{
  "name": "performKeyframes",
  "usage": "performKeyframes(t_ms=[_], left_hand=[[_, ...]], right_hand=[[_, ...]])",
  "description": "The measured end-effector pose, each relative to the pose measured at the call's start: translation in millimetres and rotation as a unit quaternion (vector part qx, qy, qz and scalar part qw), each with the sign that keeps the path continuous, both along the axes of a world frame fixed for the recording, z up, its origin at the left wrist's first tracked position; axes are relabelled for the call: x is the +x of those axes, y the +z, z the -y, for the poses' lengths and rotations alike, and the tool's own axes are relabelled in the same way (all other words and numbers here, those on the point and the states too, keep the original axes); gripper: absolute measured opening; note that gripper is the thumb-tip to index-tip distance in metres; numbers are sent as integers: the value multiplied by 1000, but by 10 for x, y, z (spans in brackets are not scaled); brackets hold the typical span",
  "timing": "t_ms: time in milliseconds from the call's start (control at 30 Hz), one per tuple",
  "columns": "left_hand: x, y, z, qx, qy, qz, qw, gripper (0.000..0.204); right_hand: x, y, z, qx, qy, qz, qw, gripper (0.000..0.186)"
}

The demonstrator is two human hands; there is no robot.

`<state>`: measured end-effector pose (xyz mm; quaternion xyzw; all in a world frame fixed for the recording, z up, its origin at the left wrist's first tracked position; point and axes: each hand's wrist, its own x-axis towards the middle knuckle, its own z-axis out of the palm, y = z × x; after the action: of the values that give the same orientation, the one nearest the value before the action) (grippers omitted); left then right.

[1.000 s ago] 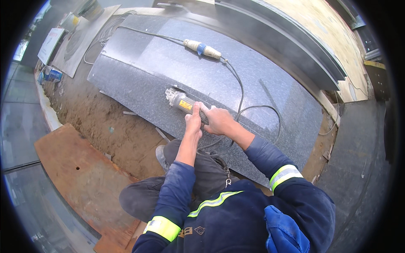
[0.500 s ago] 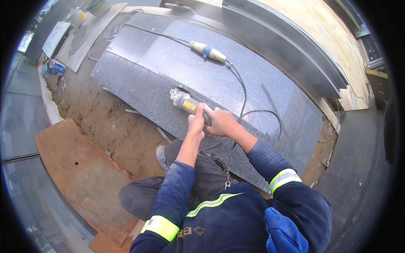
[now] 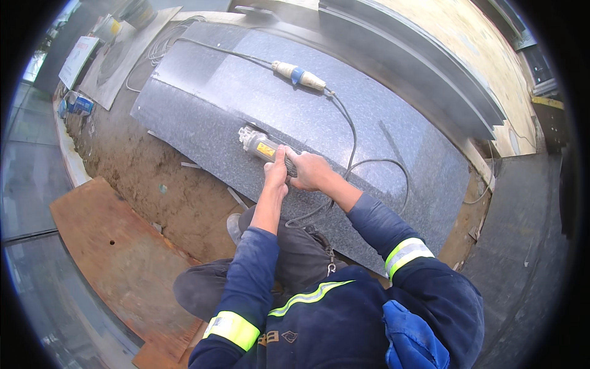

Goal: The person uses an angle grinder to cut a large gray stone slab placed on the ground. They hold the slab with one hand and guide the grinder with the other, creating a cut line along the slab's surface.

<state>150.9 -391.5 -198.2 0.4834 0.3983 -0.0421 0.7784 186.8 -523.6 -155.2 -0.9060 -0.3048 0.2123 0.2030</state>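
A dusty angle grinder [image 3: 258, 142] with a yellow label rests its head on a grey speckled slab [image 3: 405, 141], at a straight cut line running along the slab. My left hand [image 3: 276, 172] and my right hand [image 3: 307, 172] are both closed round the grinder's body, the right one toward its rear. A dark cord runs from the grinder in loops over the slab to a white and blue plug connector [image 3: 298, 75] above it. The disc is mostly hidden by the grinder.
Dark panels [image 3: 399, 49] stand along a pale board [image 3: 516, 98]. A rusty plate [image 3: 104, 234] lies on dirt [image 3: 160, 190] at lower left, beside glossy panels [image 3: 31, 184]. Buckets [image 3: 135, 13], coiled cable [image 3: 166, 46] and a blue package [image 3: 80, 104] are at upper left. Haze hangs near the top.
Both my hands and the grinder have moved slightly up and to the left along the cut line since half a second ago. The grip looks the same.
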Motion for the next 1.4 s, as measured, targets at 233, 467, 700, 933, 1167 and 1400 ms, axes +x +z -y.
performKeyframes(t_ms=[233,467,700,933,1167,1400], left_hand=[[-256,43,352,16,-23,-19,999,74],[-94,-65,160,18,7,-15,1000,70],[1,-7,13,3,13,-9,1000,68],[-270,-11,400,24,36,-4,999,59],[-104,11,133,-3,47,25,999,51],[-153,-40,176,-12,21,28,999,66]], right_hand=[[-231,336,316,-44,0,-29,999,94],[-111,16,171,12,-8,-3,1000,96],[51,147,5,-12,10,-31,999,97],[-246,322,276,-70,-3,-31,997,97],[-60,-73,60,-27,3,-12,1000,100],[-84,43,128,-21,8,-9,1000,100]])
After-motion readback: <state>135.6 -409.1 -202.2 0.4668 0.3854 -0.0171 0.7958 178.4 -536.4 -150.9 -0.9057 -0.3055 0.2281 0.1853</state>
